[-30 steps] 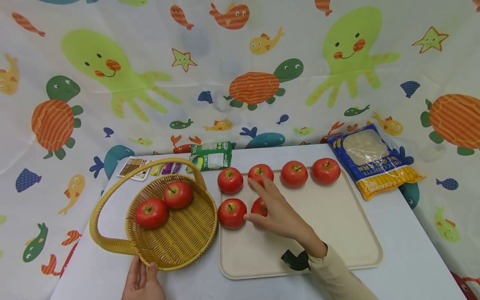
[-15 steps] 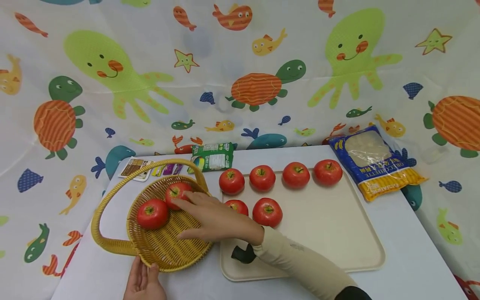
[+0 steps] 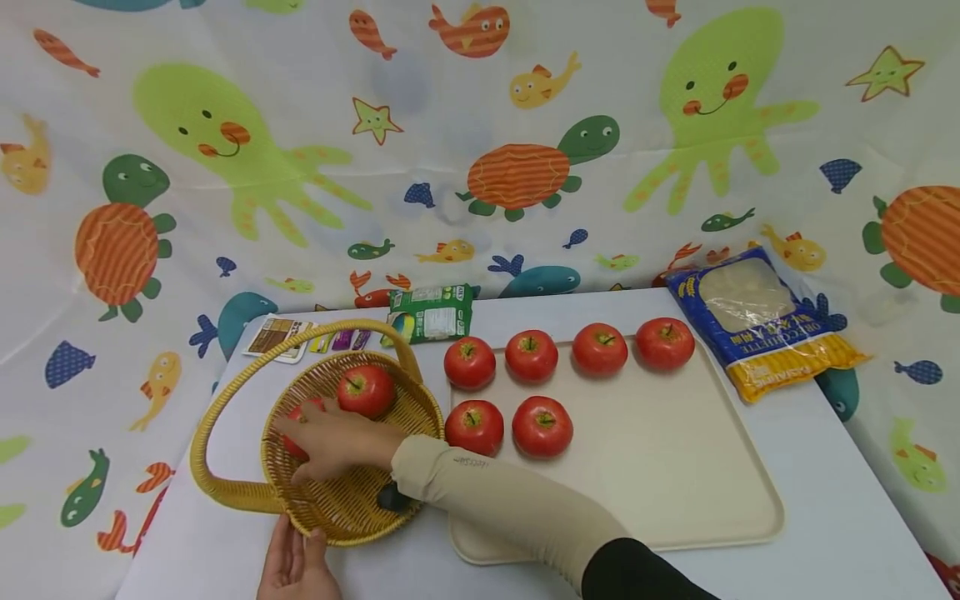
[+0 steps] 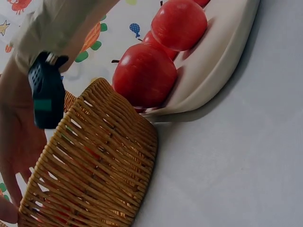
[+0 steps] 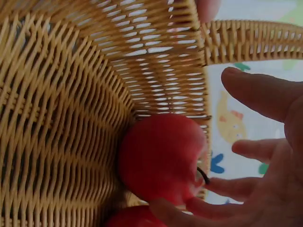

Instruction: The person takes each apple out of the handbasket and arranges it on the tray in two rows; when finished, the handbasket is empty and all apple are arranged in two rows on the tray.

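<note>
A woven yellow basket (image 3: 360, 500) with a hoop handle stands left of a cream tray (image 3: 675, 450). It holds two red apples: one at the back (image 3: 366, 390) and one at the left (image 3: 298, 414), partly under my right hand (image 3: 322, 437). In the right wrist view the right hand's fingers (image 5: 258, 92) spread loosely around that apple (image 5: 161, 158), the thumb apart from it. My left hand (image 3: 296, 567) holds the basket's near rim; one of its fingertips (image 5: 208, 7) shows at the rim. Six apples sit on the tray, the nearest (image 3: 474, 427) by my right forearm.
A green packet (image 3: 431, 312) and some cards (image 3: 279, 336) lie behind the basket. A blue-and-yellow pasta bag (image 3: 757, 321) rests at the back right. The tray's right half is bare. A sea-creature cloth hangs behind the white table.
My right hand left the apples on the tray and swung left into the basket, now over the left apple. The left hand stayed on the basket's rim.
</note>
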### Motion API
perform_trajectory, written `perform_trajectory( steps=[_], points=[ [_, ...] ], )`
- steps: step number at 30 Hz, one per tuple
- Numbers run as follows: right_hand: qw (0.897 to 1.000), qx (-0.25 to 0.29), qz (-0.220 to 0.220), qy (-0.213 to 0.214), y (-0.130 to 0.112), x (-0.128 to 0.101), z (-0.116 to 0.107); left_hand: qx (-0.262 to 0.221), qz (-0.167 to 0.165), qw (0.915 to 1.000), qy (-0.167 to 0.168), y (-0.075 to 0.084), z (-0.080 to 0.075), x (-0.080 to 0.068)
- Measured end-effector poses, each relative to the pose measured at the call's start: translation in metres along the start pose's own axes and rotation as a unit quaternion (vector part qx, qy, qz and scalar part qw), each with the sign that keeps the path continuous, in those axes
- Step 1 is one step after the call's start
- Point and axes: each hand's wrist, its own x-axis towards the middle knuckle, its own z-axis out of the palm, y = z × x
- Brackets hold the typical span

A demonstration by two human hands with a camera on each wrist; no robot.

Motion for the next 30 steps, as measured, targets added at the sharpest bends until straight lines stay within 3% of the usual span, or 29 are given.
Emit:
perform_trajectory(
  steps=[10, 14, 18, 24, 30],
  points=[
    [0.999, -0.002, 0.025, 0.033, 0.010, 0.011, 0.016, -0.011, 0.014, 0.9997, 0.018, -0.003, 0.002, -0.002],
    [0.998, 0.065, 0.003, -0.012, 0.017, 0.012, 0.021, -0.016, 0.013, 0.9996, 0.019, -0.003, 0.001, -0.002],
    [0.988, 0.133, -0.030, -0.069, 0.030, 0.013, 0.024, -0.023, 0.006, 0.9996, 0.013, -0.003, 0.001, -0.002],
    [0.981, 0.155, -0.085, -0.081, 0.038, 0.014, 0.022, -0.012, 0.003, 0.9999, 0.009, -0.002, 0.001, -0.001],
    [0.987, 0.150, -0.034, -0.039, 0.034, 0.006, 0.015, -0.004, 0.001, 1.0000, 0.003, -0.002, 0.001, 0.000]
  ],
)
